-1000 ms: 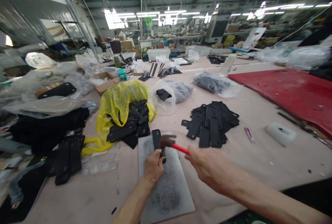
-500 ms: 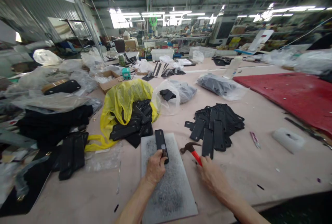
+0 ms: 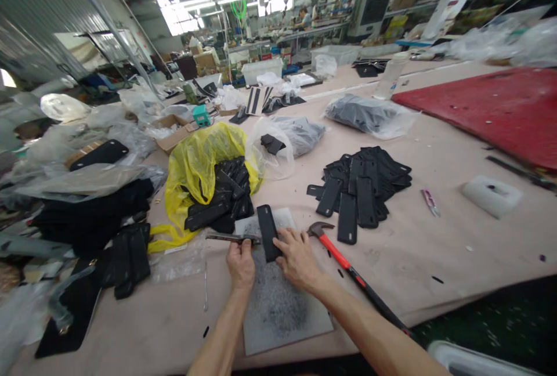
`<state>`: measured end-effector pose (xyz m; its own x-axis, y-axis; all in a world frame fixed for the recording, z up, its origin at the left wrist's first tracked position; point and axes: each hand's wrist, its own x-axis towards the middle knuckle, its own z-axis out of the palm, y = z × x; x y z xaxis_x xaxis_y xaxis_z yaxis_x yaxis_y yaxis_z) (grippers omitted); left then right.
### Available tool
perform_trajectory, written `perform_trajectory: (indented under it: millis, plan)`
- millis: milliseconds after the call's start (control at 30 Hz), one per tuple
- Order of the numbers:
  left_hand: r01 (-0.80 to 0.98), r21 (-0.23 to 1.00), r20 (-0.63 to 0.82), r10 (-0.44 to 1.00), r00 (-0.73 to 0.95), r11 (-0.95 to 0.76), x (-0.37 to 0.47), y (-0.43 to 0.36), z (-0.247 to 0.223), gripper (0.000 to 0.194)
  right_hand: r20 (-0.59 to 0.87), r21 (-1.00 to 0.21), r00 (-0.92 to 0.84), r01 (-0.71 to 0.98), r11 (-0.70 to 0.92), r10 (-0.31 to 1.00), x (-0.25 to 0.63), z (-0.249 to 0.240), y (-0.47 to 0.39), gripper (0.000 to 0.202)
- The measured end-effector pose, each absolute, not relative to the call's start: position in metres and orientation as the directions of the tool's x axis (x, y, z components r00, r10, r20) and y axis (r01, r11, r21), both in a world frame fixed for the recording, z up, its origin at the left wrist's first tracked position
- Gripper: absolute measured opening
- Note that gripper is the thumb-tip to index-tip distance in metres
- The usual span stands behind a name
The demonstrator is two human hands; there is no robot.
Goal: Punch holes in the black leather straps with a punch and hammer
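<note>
My left hand is closed around a slim metal punch, which lies sideways over the board and points left. At the middle of the view, a black rectangular flap with a small slot near its end is over the speckled pale board. My right hand grips the flap's right edge with thumb and fingers. Just right of the board rests a claw hammer with a red and black handle, out of both hands. Whether the flap is lifted off the board is unclear.
Right of the board lies a pile of similar black flaps. A yellow bag full of more black pieces stands at the left. Pink-handled snips and a white roll lie on the right. A red sheet covers the far right.
My right hand has let go of the hammer, laid it on the table and moved left onto the flap. In my left hand the punch has tipped from upright to sideways. The view has tilted.
</note>
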<state>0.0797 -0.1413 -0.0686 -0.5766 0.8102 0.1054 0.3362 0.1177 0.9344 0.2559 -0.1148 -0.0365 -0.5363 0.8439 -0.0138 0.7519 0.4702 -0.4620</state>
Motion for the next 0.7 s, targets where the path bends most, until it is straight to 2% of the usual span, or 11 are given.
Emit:
perform_trajectory:
  millis: [133, 233, 367, 433, 533, 700]
  plan:
    - [0.421, 0.903, 0.129, 0.877, -0.463, 0.089, 0.071, -0.153, -0.068, 0.025, 0.027, -0.502, -0.468, 0.758, 0.417, 0.883, 0.258, -0.031, -0.092, 0.032]
    - [0.493, 0.870, 0.192, 0.905, -0.379, 0.022, 0.075, -0.157, -0.068, 0.023, 0.054, -0.468, -0.393, 0.802, 0.371, 0.918, 0.249, -0.024, -0.065, 0.038]
    - [0.530, 0.848, 0.207, 0.908, -0.364, 0.019, 0.078, -0.156, -0.068, 0.023, 0.036, -0.457, -0.542, 0.738, 0.496, 0.840, 0.234, -0.016, -0.046, 0.049]
    - [0.539, 0.842, 0.213, 0.905, -0.368, 0.021, 0.077, -0.155, -0.069, 0.024, 0.024, -0.453, -0.621, 0.692, 0.562, 0.783, 0.233, -0.016, -0.051, 0.039]
    - [0.552, 0.834, 0.230, 0.915, -0.330, -0.010, 0.077, -0.157, -0.070, 0.023, 0.004, -0.435, -0.628, 0.700, 0.566, 0.778, 0.239, -0.023, -0.068, 0.021]
    - [0.531, 0.847, 0.232, 0.924, -0.303, -0.039, 0.078, -0.157, -0.070, 0.023, 0.012, -0.442, -0.590, 0.721, 0.534, 0.807, 0.250, -0.037, -0.086, 0.016]
